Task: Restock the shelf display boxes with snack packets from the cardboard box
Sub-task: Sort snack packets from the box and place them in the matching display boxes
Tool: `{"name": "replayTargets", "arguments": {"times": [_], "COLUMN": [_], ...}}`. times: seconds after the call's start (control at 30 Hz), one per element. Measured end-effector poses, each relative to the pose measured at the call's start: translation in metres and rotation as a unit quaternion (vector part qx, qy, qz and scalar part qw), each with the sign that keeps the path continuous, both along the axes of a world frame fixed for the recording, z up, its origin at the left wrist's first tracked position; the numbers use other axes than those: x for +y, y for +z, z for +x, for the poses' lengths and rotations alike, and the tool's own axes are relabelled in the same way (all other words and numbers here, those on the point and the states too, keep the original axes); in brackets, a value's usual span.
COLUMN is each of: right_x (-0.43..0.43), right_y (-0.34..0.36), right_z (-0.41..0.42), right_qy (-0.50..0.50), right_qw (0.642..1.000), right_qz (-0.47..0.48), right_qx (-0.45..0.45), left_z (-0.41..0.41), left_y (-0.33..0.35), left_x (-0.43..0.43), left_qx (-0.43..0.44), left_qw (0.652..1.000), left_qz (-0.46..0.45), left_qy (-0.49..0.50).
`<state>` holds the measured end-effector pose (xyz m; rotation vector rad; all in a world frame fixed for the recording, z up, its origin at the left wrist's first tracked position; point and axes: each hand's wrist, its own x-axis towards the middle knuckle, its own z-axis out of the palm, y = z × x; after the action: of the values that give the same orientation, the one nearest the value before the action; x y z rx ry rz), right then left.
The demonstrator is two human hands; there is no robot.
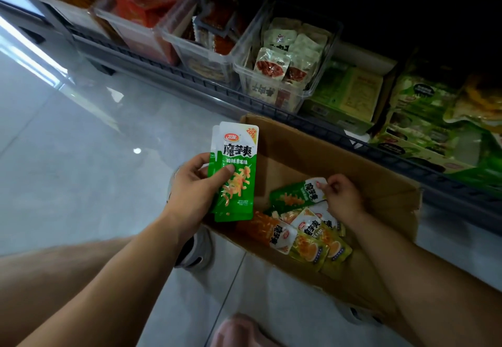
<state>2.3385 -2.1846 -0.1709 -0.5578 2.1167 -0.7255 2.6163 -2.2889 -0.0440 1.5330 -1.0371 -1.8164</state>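
An open cardboard box [298, 151] stands on the floor below the shelf. Inside lie loose snack packets: green, orange [266, 231] and yellow [312, 248] ones. My left hand [195, 186] holds a small stack of green packets [236, 172] upright, just left of the box. My right hand [342, 197] is inside the box, its fingers pinching the white top end of another green packet [294, 195] that lies on the pile.
On the shelf stand clear plastic bins with red packets [146, 6] and white packets [282, 58], and green cardboard display boxes [423, 118] at the right. A dark shelf rail [217, 91] runs in front. Grey tiled floor lies at the left; my shoe [195, 248] is beside the box.
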Motion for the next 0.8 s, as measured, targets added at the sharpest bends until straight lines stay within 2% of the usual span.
{"name": "replayTargets", "arguments": {"times": [0.17,0.3,0.43,0.5,0.67,0.8], "right_x": [-0.014,-0.022,-0.033,-0.039,-0.047,-0.05], "right_y": [0.065,0.122,0.16,0.171,0.177,0.177], "right_z": [-0.002,0.001,0.011,0.019,0.028,0.037], "right_qy": [0.097,0.165,0.189,0.204,0.237,0.205], "right_qw": [0.992,0.98,0.967,0.963,0.962,0.963], "right_qz": [-0.035,-0.065,-0.103,-0.117,-0.123,-0.125], "right_qx": [-0.068,-0.089,-0.134,-0.133,-0.055,-0.122], "left_z": [-0.001,-0.003,-0.007,-0.009,-0.008,-0.01], "left_y": [0.004,0.006,0.011,0.014,0.02,0.021], "left_x": [0.002,0.008,0.019,0.022,0.023,0.025], "left_qx": [0.012,0.023,0.035,0.052,0.063,0.086], "left_qw": [1.0,0.999,0.998,0.997,0.995,0.993], "left_qz": [0.005,0.015,0.019,0.032,0.034,0.06], "left_qy": [-0.014,-0.024,-0.038,-0.054,-0.074,-0.056]}}
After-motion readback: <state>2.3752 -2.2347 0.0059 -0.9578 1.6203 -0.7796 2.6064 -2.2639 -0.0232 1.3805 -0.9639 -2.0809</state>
